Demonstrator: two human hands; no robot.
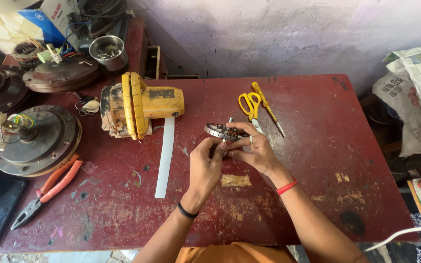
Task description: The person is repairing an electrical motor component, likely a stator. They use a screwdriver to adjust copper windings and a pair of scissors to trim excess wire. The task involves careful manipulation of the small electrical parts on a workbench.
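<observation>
Red worktable (pixel 317 122), worn paint, pale wall behind. Both hands are closed on the round motor stator (pixel 219 131), held just above the table, left of the yellow scissors (pixel 249 104). Left hand (pixel 205 165) pinches its near edge; right hand (pixel 252 148) cups the right side. Stator face lies roughly flat, extending left and away from my fingers.

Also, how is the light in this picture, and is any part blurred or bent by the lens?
Head view: soft, even daylight, with no glare on the red table; only faint shadows under the left hand and right hand. The round motor part they hold is sharp. The wide lens bends the edges, so the table's sides slant.
</observation>
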